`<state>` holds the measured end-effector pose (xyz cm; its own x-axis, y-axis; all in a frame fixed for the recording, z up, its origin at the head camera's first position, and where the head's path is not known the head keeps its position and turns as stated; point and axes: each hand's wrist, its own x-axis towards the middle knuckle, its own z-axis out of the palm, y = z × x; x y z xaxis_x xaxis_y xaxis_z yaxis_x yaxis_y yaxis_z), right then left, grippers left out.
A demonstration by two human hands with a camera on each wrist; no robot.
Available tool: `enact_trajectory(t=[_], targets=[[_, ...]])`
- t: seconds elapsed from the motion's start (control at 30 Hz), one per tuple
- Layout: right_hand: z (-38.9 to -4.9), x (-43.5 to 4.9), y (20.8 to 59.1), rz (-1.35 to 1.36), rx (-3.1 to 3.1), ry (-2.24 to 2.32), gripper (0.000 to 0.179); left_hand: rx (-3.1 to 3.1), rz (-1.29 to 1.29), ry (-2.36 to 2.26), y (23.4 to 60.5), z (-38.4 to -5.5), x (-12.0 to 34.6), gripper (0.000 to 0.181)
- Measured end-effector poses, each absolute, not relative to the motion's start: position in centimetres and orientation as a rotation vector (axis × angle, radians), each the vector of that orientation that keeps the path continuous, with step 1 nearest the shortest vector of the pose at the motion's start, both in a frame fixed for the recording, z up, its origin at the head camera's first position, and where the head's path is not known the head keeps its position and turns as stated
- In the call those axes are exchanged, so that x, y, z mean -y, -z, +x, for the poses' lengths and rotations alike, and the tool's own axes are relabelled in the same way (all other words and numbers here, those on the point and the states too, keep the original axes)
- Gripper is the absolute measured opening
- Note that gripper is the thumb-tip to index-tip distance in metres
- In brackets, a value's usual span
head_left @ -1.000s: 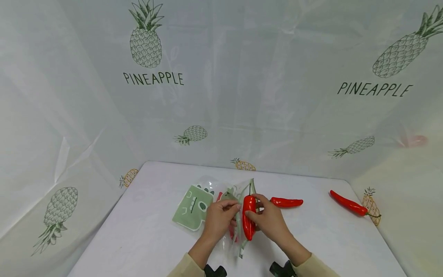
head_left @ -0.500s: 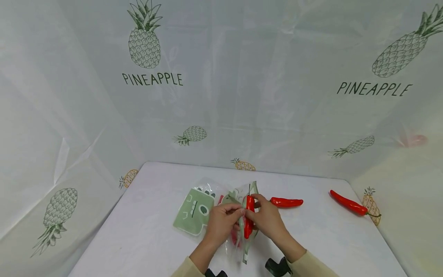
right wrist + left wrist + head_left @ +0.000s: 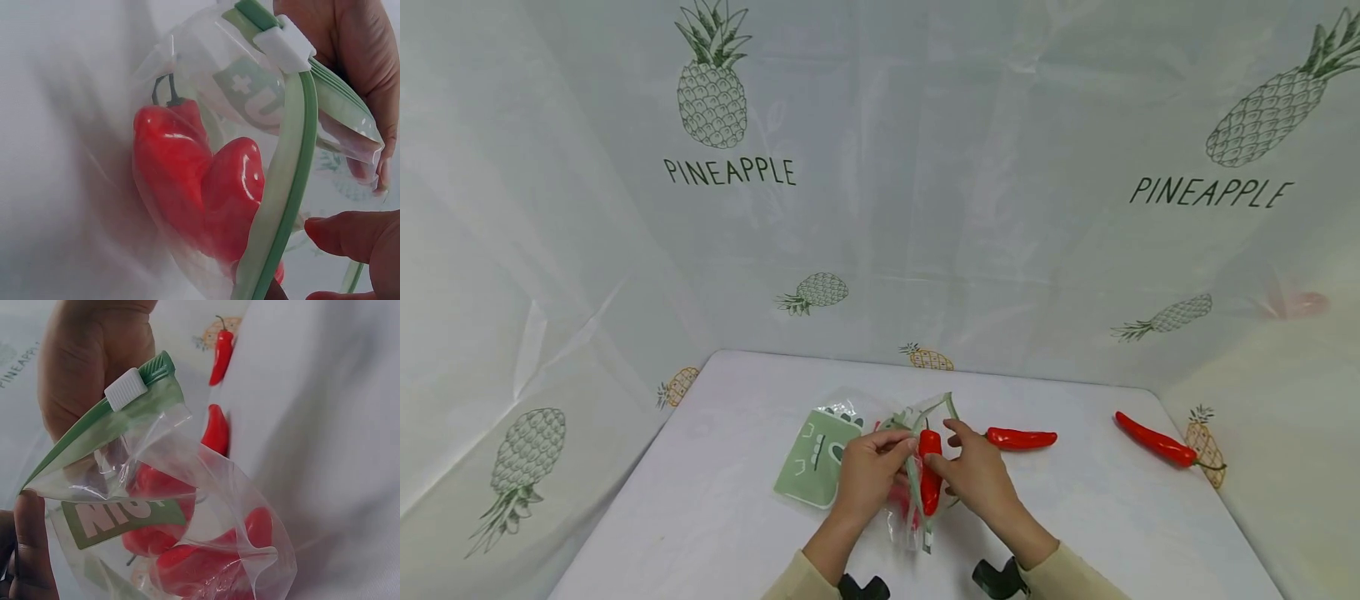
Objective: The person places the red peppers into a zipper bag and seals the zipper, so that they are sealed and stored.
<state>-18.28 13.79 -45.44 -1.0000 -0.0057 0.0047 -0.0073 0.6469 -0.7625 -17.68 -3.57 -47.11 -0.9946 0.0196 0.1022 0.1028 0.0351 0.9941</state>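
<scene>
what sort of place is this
Most likely a makeshift tabletop booth, not a real kitchen: a white table, pineapple-print sheeting behind it and on both sides, and loose red peppers near a clear zip bag.

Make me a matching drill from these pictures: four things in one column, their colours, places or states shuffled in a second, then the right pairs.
Column 1
1. Zip slider
2. Left hand
3. Cartoon print
4. Red chilli farthest from the hands

Column 2
A. Lying at the table's right edge
B. Pinching the zip bag
C. Plain white
D. Green with white markings

Pairs: 1-C, 2-B, 3-D, 4-A
</scene>
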Motion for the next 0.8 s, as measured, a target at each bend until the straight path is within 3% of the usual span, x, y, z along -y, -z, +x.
enact_trajectory(t=[0.47, 0.8], targets=[[-18.3, -14.0, 45.6, 0.085, 2.715, -1.480, 0.052, 2.264, -0.108, 2.057, 47.3, -18.2, 3.9, 0.022], [-18.5, -15.3, 45.2, 0.141, 2.685, -1.289, 0.051, 2.270, -0.087, 2.040, 47.3, -18.5, 4.0, 0.023]])
